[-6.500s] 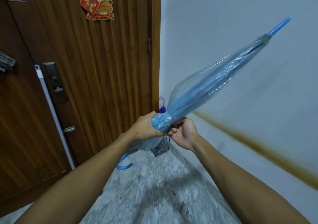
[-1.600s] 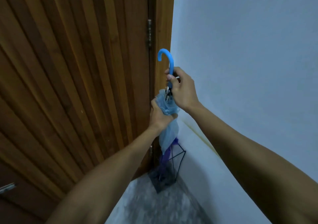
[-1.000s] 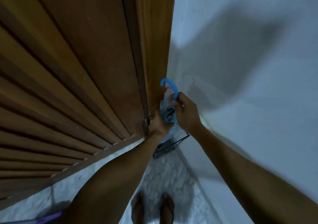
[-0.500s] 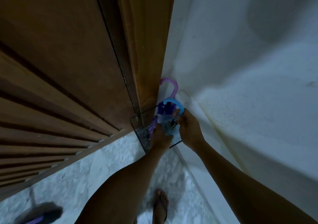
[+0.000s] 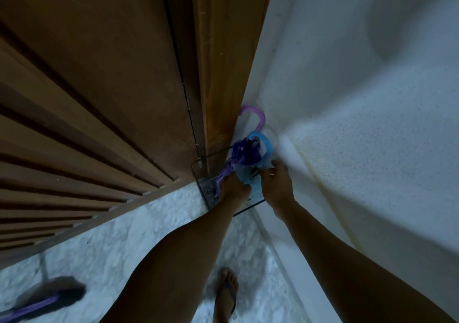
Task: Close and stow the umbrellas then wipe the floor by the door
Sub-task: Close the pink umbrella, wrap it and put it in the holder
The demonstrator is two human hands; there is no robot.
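1. Leftmost, a dark mop head (image 5: 53, 294) with a purple handle is lying on the speckled floor (image 5: 129, 243) near the door (image 5: 87, 86), well apart from the hands. I am judging that the wiping is not yet begun: nobody is holding the mop, and whether the floor is wet is too dim to tell.

2. Moving right, the wire umbrella stand (image 5: 198, 173) is sitting in the corner where the door frame is meeting the white wall (image 5: 360, 124). The purple umbrella (image 5: 242, 152) is standing closed inside it, its pale purple hook handle (image 5: 258, 117) leaning up against the wall. That 1 is looking stowed.

3. Next, the left hand (image 5: 234, 186) is reaching down into the stand, fingers curled around the bunched canopies low down; which umbrella they are pinching I cannot tell for certain.

4. Just beside it, the blue umbrella (image 5: 253, 181) is folded and already down in the stand, its blue hook handle (image 5: 267, 146) rising next to the purple canopy.

5. Further right, the right hand (image 5: 275, 186) is gripping the blue umbrella's top just below the hook, steadying it.

6. Judging progress: both of the 2 umbrellas are closed and in the stand, so the first part is nearly finished, lacking only the letting go. The floor wiping, about half of the job, is remaining.
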